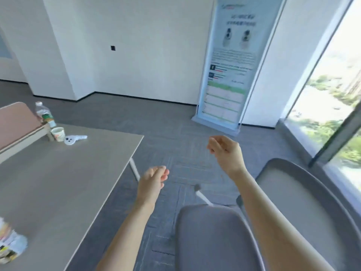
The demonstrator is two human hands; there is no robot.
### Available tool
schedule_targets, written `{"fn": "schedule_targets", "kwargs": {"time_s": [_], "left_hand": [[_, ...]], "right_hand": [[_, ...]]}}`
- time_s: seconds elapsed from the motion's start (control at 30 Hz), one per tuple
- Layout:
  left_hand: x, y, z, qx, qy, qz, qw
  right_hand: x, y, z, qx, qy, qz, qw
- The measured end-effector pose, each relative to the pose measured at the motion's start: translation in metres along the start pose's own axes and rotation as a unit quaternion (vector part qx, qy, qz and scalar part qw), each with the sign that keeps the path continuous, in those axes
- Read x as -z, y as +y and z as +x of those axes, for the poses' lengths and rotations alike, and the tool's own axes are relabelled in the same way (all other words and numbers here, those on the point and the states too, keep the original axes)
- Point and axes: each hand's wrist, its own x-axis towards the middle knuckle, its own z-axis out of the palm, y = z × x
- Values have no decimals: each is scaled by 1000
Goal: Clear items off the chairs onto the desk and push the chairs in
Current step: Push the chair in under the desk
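Office corner, grey carpet, window on the right of the chair point(224, 237). Chair sits pulled out, well apart from the desk point(64, 173), seat bare, backrest toward the window. Nothing visible on this seat, so clearing here looks done; pushing in is likely the step.

Left hand point(152, 182) hangs over the floor between chair and desk, fingers loosely curled, holding nothing. Right hand point(226, 151) is raised beyond the chair, loosely curled, also empty.

To do it well: grab the backrest top with both hands, turn the seat to face the desk edge, slide it straight so the legs miss the white desk leg point(134, 169).

Far from the chair on the desk: water bottle point(44, 113), paper cup point(58, 133), white controller point(75, 138); blurry packet point(9, 243) at near edge.
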Motion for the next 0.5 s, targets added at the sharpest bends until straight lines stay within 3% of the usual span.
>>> {"fn": "schedule_targets", "kwargs": {"time_s": [0.3, 0.5], "left_hand": [[-314, -72, -127, 72, -170, 50, 982], [-437, -108, -168, 115, -224, 120, 960]], "right_hand": [[331, 128, -31, -83, 77, -102, 988], [429, 175, -39, -123, 44, -130, 983]]}}
